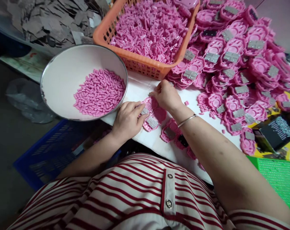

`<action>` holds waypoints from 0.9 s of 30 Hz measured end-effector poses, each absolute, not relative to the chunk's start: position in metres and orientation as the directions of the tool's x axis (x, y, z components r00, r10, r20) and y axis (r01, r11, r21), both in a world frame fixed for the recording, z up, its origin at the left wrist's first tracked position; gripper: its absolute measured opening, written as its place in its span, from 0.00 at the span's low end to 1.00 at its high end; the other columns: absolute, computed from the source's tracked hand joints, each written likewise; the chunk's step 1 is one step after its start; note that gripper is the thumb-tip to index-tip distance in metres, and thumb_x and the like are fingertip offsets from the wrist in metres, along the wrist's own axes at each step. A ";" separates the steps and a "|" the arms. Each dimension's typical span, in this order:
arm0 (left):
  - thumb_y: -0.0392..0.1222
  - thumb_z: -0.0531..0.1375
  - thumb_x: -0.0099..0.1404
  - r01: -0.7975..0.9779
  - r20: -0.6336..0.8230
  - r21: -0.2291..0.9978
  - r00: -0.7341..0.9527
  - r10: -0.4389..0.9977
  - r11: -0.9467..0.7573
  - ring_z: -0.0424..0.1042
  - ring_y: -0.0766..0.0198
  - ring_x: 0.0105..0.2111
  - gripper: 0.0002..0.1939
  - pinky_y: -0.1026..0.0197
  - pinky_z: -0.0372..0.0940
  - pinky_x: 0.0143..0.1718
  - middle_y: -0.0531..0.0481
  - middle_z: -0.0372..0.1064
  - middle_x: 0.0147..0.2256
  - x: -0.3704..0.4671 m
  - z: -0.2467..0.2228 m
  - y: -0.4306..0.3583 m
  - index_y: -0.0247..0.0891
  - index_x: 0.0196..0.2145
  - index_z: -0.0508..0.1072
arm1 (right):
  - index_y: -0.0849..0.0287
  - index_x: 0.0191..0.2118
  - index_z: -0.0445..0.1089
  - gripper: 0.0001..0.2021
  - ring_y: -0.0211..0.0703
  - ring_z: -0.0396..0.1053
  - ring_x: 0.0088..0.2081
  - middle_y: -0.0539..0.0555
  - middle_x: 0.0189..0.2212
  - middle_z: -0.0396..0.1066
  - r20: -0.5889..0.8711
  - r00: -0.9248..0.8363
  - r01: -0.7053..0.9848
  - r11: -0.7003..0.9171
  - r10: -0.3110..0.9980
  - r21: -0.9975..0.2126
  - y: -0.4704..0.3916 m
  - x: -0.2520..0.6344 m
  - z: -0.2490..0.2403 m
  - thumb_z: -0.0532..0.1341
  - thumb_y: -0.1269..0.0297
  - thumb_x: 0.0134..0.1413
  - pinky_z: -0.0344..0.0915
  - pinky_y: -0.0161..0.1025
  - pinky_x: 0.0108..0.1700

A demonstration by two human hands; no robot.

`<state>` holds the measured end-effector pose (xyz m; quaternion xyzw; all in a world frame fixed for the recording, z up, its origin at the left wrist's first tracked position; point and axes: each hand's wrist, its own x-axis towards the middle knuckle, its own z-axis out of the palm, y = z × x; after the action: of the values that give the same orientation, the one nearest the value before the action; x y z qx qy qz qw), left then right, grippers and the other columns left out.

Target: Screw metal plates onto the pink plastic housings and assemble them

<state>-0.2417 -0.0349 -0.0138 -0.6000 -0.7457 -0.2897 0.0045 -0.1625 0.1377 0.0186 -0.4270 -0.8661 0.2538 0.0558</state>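
My left hand [128, 119] presses down on a pink plastic shell [151, 112] with a grey metal plate, lying on the white table [140, 89]. My right hand [166, 95], a bangle on its wrist, pinches something small at the shell's upper edge; what it is cannot be made out. More pink shells [170, 132] lie just right of the held one, near the table's front edge.
A metal bowl [63, 73] of small pink pellets sits at the left. An orange basket [135, 60] of small pink parts stands behind the hands. A large heap of pink shells [236, 60] fills the right. Grey plates [53, 22] lie far left. A blue crate [46, 156] sits below, a green tray [279, 175] at the right.
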 end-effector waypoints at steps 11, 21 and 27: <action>0.66 0.58 0.63 0.911 0.361 0.412 -0.166 0.918 0.003 0.56 0.45 0.64 0.33 0.41 0.48 0.65 0.41 0.57 0.64 -0.248 -0.012 -0.046 0.44 0.59 0.68 | 0.58 0.40 0.72 0.15 0.47 0.70 0.38 0.59 0.36 0.74 0.131 -0.710 0.617 0.701 0.692 -0.358 0.106 -0.010 0.081 0.56 0.53 0.62 0.66 0.45 0.41; 0.68 0.59 0.60 0.941 0.181 0.308 0.083 0.980 -0.137 0.49 0.37 0.67 0.37 0.32 0.45 0.64 0.40 0.52 0.67 -0.236 -0.021 -0.045 0.46 0.61 0.66 | 0.44 0.63 0.61 0.27 0.58 0.55 0.67 0.59 0.66 0.57 -0.027 -0.816 0.578 0.812 0.578 -0.087 0.013 0.113 0.025 0.58 0.48 0.60 0.53 0.62 0.65; 0.64 0.60 0.62 0.959 0.184 0.270 0.040 0.982 -0.090 0.48 0.38 0.67 0.36 0.35 0.48 0.63 0.39 0.54 0.66 -0.212 -0.023 -0.048 0.45 0.62 0.65 | 0.45 0.58 0.67 0.19 0.53 0.60 0.65 0.58 0.64 0.63 0.002 -0.832 0.546 0.819 0.555 -0.173 0.017 0.129 0.020 0.54 0.60 0.64 0.55 0.59 0.65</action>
<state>-0.2122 -0.0480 -0.0232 -0.7202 -0.6737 -0.1615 -0.0363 0.1290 0.0170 0.0196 -0.2888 -0.9534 0.0829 0.0262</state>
